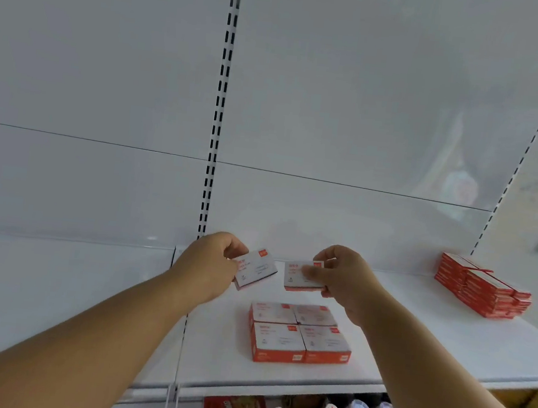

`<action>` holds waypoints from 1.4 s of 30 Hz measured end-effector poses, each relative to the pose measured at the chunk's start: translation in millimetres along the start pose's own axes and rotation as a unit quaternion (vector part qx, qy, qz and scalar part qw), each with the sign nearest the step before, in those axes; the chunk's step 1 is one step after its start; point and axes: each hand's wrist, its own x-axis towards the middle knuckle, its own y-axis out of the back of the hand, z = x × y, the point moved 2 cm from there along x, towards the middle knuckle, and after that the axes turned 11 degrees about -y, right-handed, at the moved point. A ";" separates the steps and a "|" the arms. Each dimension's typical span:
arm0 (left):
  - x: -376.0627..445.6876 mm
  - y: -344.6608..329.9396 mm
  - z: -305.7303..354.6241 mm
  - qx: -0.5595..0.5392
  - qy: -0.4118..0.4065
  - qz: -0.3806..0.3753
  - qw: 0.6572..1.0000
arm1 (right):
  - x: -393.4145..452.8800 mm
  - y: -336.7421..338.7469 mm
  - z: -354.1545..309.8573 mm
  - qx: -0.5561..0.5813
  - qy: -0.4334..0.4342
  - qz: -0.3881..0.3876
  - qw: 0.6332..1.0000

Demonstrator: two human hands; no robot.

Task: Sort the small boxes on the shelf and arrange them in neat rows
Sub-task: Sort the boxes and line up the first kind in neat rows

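A: Currently, one small white-topped, red-sided cardboard box (pixel 256 269) is pinched in the left hand (pixel 209 265), tilted; a second matching box (pixel 303 275) is gripped level in the right hand (pixel 346 280). Both are held above the white metal shelf (pixel 445 342).

B: Why behind the block?

A: A two-by-two block of the same boxes (pixel 299 333) is set square near the front edge; the back row is likely being extended.

B: The rest?

A: A stack of flat red boxes (pixel 484 289) is kept well apart at the far right, probably sorted by type.
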 end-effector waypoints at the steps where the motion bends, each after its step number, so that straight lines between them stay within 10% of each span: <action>1: 2.5 -9.0 -0.3 0.009 0.014 -0.011 1.000 | 4.1 3.3 5.5 -0.030 -0.005 0.001 1.000; 24: -3.3 -51.7 0.4 0.116 0.007 -0.082 0.990 | 36.2 9.4 22.6 -0.323 0.125 -0.156 0.925; 31: -5.6 -25.3 0.6 0.132 -0.041 0.078 0.987 | 31.1 -1.5 -1.0 -0.366 0.188 -0.061 0.910; 36: -5.4 27.9 -13.3 0.188 -0.009 0.149 0.971 | 13.3 -36.3 -35.3 -0.332 0.234 -0.127 0.905; 42: 8.0 47.9 -51.7 0.222 0.101 0.041 0.969 | 19.7 -95.1 -74.6 -0.334 0.214 -0.120 0.910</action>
